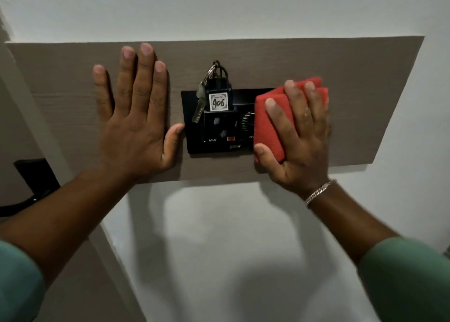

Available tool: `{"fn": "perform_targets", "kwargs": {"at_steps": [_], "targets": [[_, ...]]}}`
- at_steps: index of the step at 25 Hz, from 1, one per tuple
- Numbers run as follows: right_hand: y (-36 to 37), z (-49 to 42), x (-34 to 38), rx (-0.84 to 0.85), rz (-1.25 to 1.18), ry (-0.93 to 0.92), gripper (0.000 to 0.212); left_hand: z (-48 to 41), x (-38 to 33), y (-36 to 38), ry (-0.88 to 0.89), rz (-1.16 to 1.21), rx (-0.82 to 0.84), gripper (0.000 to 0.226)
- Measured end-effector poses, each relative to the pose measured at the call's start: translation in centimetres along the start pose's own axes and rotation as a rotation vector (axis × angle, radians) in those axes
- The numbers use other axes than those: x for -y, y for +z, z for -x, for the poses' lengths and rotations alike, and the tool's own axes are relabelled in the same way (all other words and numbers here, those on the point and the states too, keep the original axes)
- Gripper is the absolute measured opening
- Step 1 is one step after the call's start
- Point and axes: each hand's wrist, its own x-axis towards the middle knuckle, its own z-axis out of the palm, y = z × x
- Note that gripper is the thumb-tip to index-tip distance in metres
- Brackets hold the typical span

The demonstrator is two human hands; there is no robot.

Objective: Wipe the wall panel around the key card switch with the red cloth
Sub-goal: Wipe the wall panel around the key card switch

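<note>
A grey-brown wall panel [353, 97] runs across the white wall. At its middle sits a black key card switch [219, 136] with a key tag marked 406 [218, 102] and keys [198, 107] hanging in it. My left hand [136, 117] lies flat on the panel left of the switch, fingers spread, thumb touching the switch's edge. My right hand [299, 136] presses a folded red cloth [267, 127] against the switch's right end and the panel beside it. The cloth hides the switch's right part.
White wall [219, 248] lies above and below the panel. A dark object [36, 175] shows at the left, past a wall corner. A bracelet [319, 192] circles my right wrist.
</note>
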Motion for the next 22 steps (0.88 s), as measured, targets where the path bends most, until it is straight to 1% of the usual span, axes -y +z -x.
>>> {"fn": "perform_targets", "kwargs": {"at_steps": [2,3,4,5,7,8,9,11,12,13,14,16,17,18,19,20,22], "targets": [[0.8,0.6,2.4,-0.070,-0.034,0.277,0.063,-0.2,0.0,0.0,-0.005,-0.009,-0.001,0.079],[1.4,0.8,3.9,-0.072,-0.043,0.368,0.064,-0.2,-0.1,0.0,-0.004,-0.004,0.005,0.079],[1.7,1.4,5.0,-0.043,-0.033,0.378,0.065,0.0,-0.2,-0.2,-0.010,0.002,0.013,0.079],[1.7,2.2,5.2,-0.003,-0.003,0.301,0.066,0.0,-0.2,-0.3,-0.022,0.008,0.019,0.078],[0.9,3.7,3.5,0.098,0.063,0.074,0.065,-0.1,-0.2,-0.6,-0.025,0.012,0.033,0.078],[0.5,4.3,2.5,0.119,0.077,0.048,0.064,-0.2,-0.3,-0.7,-0.014,0.011,0.039,0.078],[0.4,4.4,2.4,0.101,0.064,0.109,0.065,-0.3,-0.3,-0.7,-0.009,0.018,0.038,0.078],[1.2,3.8,4.0,0.009,0.017,0.344,0.066,-0.4,-0.3,-0.3,-0.022,0.028,0.018,0.079],[1.8,3.6,5.4,-0.011,-0.015,0.425,0.066,-0.2,-0.2,0.0,-0.026,0.019,0.008,0.079],[2.2,3.9,6.4,-0.006,-0.026,0.400,0.067,0.0,-0.3,0.1,-0.030,0.012,0.002,0.079],[2.3,4.4,6.5,0.026,-0.013,0.286,0.067,0.0,-0.3,0.1,-0.033,0.008,-0.007,0.079],[1.5,5.7,4.2,0.144,0.060,0.008,0.071,0.0,-0.3,0.0,-0.028,0.010,-0.006,0.079],[0.7,6.4,2.8,0.180,0.110,-0.074,0.073,0.1,-0.3,-0.1,-0.022,0.019,0.001,0.079],[0.1,6.8,1.9,0.198,0.129,-0.097,0.074,0.1,-0.3,0.0,-0.017,0.023,0.008,0.079],[-0.5,6.9,1.6,0.200,0.104,-0.050,0.073,0.0,-0.3,0.0,-0.018,0.021,0.010,0.079],[-0.9,6.6,1.9,0.181,0.046,0.044,0.069,0.0,-0.4,0.0,-0.021,0.012,0.009,0.079],[-1.0,5.3,4.1,0.078,-0.133,0.230,0.063,0.2,-0.3,0.1,-0.026,-0.006,-0.001,0.079]]}}
